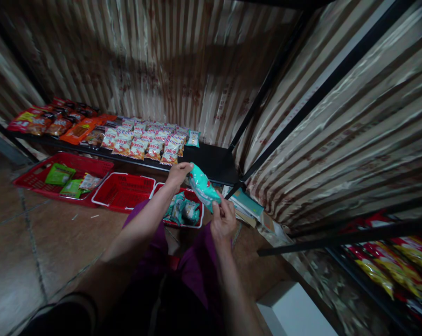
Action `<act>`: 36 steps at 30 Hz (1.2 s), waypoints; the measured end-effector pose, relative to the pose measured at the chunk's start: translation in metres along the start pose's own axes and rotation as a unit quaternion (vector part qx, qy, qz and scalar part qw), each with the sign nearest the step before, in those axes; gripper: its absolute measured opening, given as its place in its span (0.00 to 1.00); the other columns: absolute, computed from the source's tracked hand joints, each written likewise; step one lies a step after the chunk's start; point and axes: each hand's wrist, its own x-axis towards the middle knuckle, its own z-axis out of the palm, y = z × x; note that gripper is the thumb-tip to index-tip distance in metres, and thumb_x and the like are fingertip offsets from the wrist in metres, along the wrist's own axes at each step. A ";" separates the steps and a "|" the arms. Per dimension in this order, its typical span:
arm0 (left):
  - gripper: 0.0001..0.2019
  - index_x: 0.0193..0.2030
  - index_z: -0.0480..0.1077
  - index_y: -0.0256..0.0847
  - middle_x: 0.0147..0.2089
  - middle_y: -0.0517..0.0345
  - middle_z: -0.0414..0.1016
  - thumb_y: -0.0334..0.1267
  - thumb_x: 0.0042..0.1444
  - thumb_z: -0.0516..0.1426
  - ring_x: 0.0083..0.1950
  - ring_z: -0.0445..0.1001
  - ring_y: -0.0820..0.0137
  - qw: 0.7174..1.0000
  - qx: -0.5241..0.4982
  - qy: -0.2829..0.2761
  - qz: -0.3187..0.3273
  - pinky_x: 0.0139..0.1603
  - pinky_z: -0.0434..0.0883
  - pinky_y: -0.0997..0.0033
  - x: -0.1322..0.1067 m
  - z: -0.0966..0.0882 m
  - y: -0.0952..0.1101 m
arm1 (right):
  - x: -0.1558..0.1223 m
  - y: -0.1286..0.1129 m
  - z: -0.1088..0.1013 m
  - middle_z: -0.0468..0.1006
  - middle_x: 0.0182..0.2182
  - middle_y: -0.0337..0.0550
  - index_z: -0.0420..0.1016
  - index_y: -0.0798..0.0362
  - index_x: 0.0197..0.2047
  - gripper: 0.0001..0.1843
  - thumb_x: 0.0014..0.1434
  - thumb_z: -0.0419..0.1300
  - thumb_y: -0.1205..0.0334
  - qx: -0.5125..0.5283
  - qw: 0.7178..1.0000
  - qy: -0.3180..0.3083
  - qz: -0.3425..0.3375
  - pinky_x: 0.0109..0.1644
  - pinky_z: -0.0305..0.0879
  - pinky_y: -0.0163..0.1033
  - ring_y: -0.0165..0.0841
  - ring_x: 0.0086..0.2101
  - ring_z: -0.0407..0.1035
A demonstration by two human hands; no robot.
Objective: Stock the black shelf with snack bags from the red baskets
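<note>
A teal snack packet (202,186) is held between both my hands above a red basket (178,223) that holds more teal packets (181,210). My left hand (178,173) pinches the packet's upper end. My right hand (223,218) grips its lower end, fingers curled. Both hands are closed on it. The low black shelf (214,163) lies just beyond, with one teal packet (193,138) lying on it beside rows of red-and-white packets (144,142).
An empty red basket (123,191) and a wider red basket (62,179) with green packets stand on the tiled floor at left. Orange and red packets (57,122) fill the shelf's left end. Another shelf with yellow-red packets (392,266) is at right. A white box (294,310) sits near my knees.
</note>
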 end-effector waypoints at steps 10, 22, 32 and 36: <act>0.05 0.30 0.73 0.38 0.27 0.60 0.72 0.36 0.47 0.62 0.28 0.69 0.75 0.989 -0.097 -0.027 -0.106 0.34 0.68 0.74 -0.013 0.002 0.007 | -0.007 0.010 0.002 0.65 0.33 0.42 0.73 0.42 0.53 0.24 0.57 0.50 0.71 -0.099 0.976 -0.010 -0.196 0.39 0.64 0.38 0.32 0.34 0.64; 0.06 0.30 0.72 0.36 0.28 0.60 0.70 0.36 0.46 0.63 0.29 0.68 0.77 0.984 -0.147 -0.050 -0.083 0.37 0.67 0.74 -0.014 -0.004 0.007 | -0.009 0.007 0.003 0.67 0.32 0.42 0.73 0.41 0.53 0.26 0.57 0.49 0.75 -0.166 0.943 -0.026 -0.287 0.40 0.64 0.40 0.32 0.35 0.63; 0.10 0.31 0.72 0.36 0.28 0.61 0.71 0.36 0.41 0.66 0.31 0.69 0.76 0.986 -0.141 -0.050 -0.079 0.39 0.66 0.73 -0.015 -0.002 0.003 | -0.011 0.010 0.004 0.66 0.33 0.42 0.75 0.44 0.50 0.22 0.57 0.50 0.72 -0.137 0.959 -0.037 -0.247 0.41 0.63 0.40 0.32 0.35 0.63; 0.11 0.29 0.71 0.37 0.29 0.61 0.72 0.39 0.41 0.66 0.31 0.69 0.76 0.991 -0.106 -0.063 -0.053 0.40 0.66 0.74 -0.013 -0.003 0.001 | -0.011 0.006 0.007 0.67 0.33 0.42 0.78 0.48 0.45 0.16 0.57 0.53 0.66 -0.046 0.990 -0.012 -0.133 0.40 0.64 0.39 0.32 0.35 0.65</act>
